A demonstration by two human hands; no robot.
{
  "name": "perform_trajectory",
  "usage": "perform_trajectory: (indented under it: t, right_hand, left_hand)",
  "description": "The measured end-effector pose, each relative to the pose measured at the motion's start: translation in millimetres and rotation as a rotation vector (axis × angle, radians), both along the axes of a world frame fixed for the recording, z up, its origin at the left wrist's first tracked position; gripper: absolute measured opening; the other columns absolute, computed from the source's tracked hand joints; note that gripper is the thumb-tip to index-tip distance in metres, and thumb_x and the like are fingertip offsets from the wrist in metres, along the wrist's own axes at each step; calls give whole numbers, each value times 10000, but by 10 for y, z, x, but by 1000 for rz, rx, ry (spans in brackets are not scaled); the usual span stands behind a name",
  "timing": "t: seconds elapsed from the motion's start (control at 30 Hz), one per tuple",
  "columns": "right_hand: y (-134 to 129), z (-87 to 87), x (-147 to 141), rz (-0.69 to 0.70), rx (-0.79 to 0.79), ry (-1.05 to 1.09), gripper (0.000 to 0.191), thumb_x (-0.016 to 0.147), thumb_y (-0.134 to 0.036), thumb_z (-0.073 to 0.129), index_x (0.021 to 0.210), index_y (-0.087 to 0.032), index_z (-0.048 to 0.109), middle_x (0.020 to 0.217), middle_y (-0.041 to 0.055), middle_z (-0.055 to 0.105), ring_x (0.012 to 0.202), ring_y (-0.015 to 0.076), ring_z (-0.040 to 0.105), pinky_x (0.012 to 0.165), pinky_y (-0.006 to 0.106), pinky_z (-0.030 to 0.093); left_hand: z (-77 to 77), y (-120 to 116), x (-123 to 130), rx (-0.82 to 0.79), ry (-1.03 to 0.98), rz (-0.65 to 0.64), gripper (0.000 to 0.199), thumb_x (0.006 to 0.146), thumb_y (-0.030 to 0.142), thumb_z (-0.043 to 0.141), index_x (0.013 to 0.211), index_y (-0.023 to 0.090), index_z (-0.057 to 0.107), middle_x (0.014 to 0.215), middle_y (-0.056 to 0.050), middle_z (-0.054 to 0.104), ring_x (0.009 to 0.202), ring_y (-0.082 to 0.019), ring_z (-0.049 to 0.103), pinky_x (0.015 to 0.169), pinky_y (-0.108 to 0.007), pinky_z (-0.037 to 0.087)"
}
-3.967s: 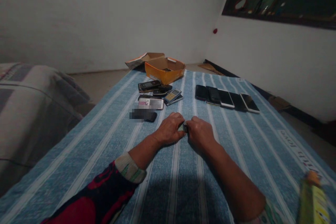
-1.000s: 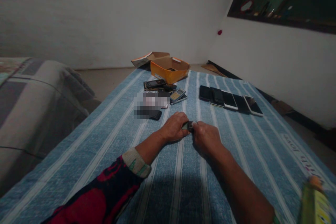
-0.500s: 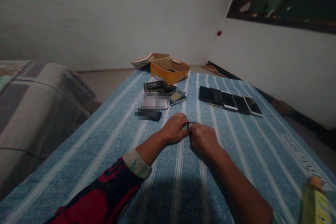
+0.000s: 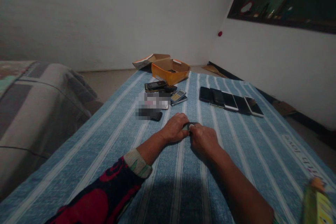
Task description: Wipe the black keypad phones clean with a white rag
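Small dark flat object (image 4: 193, 125) sits between the person's two hands, near the middle of a blue-and-white striped cloth (image 4: 236, 147); it is too small and shadowed to say exactly what it is. The left hand (image 4: 174, 128) lies knuckles up with its fingers pressed together, their tips against the object's left end. The right hand (image 4: 204, 140) comes in from the other side, its fingers closed on the right end, so the two hands pinch it between them — whether it also touches the cloth cannot be told. A dark sleeve with a red pattern and a cream cuff (image 4: 138, 162) covers the left forearm, while the right forearm (image 4: 236, 185) shows bare. Farther up the cloth, just ahead of the left hand, lies a cluster of keypad phones (image 4: 168, 92), partly hidden by a pixelated patch (image 4: 152, 105). To the right, well apart from them, is a row of smartphones (image 4: 228, 99) lying side by side. An open orange cardboard box (image 4: 170, 76) stands at the far edge of the cloth, with a brown carton flap (image 4: 147, 61) just beside it. A blurred green bottle with an orange cap (image 4: 316, 204) stands at the lower right — close to the camera.
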State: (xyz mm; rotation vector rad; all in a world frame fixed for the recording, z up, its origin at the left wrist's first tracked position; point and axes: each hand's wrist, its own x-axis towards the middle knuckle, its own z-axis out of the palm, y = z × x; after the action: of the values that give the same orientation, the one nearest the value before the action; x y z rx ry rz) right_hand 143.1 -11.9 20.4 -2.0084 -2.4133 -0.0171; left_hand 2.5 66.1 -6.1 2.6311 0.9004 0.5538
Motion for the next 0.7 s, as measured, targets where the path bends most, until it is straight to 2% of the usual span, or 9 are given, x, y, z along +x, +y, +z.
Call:
perform_trajectory:
  t: [0.1, 0.17, 0.23, 0.3, 0.37, 0.4, 0.47, 0.7]
  right_hand:
    - [-42, -23, 62, 17, -13, 86, 288, 894, -150, 404, 988, -147, 676, 902, 114, 684, 782, 214, 644, 623, 285, 384]
    - [-32, -42, 139, 22, -5, 277, 261, 867, -148, 447, 901, -156, 706, 847, 98, 689, 772, 207, 632, 646, 288, 396]
    - [7, -69, 227, -8, -14, 646, 226, 839, -174, 500, 823, -156, 725, 766, 70, 686, 713, 183, 611, 642, 286, 411]
    - [55, -98, 310, -111, -88, 1123, 189, 801, -237, 570, 805, -139, 731, 652, 39, 654, 570, 141, 552, 547, 264, 403]
    - [90, -120, 378, -229, -218, 1506, 196, 734, -293, 658, 791, -118, 724, 561, 11, 598, 439, 94, 452, 415, 223, 325]
    - [100, -127, 406, -267, -281, 1631, 209, 696, -304, 698, 774, -110, 718, 537, 1, 574, 404, 76, 412, 371, 205, 279]
    - [108, -131, 448, -287, -376, 1765, 225, 641, -302, 752, 732, -102, 708, 518, -8, 549, 379, 56, 384, 327, 179, 234]
    - [115, -137, 490, -285, -467, 1907, 245, 634, -272, 779, 798, -101, 719, 575, 13, 594, 408, 67, 464, 319, 156, 303]
  left_hand:
    - [0, 2, -6, -1, -5, -15, 148, 750, 275, 655, 822, 153, 611, 870, -52, 589, 893, -215, 542, 804, -330, 444]
    - [3, 3, -7, -4, -8, -20, 162, 747, 282, 668, 829, 151, 618, 880, -56, 594, 899, -215, 544, 803, -326, 441]
    - [10, 1, -5, -7, -2, -9, 170, 740, 279, 683, 827, 145, 623, 885, -62, 597, 901, -216, 546, 803, -323, 441]
    - [18, -4, -4, -9, 6, 1, 168, 735, 274, 690, 819, 143, 626, 883, -63, 598, 900, -216, 545, 805, -323, 442]
    - [23, -9, -4, -10, 5, 2, 173, 734, 276, 694, 825, 144, 629, 888, -62, 600, 894, -214, 545, 803, -326, 444]
    - [24, -11, -5, -11, 2, 1, 177, 732, 276, 696, 833, 145, 630, 894, -62, 601, 894, -213, 546, 803, -326, 445]
    - [23, -13, -6, -10, -5, -2, 192, 728, 275, 701, 850, 143, 635, 904, -65, 603, 897, -214, 548, 805, -327, 445]
    - [36, -20, 0, -8, 0, 8, 200, 716, 273, 717, 844, 139, 641, 901, -65, 609, 909, -215, 555, 818, -320, 444]
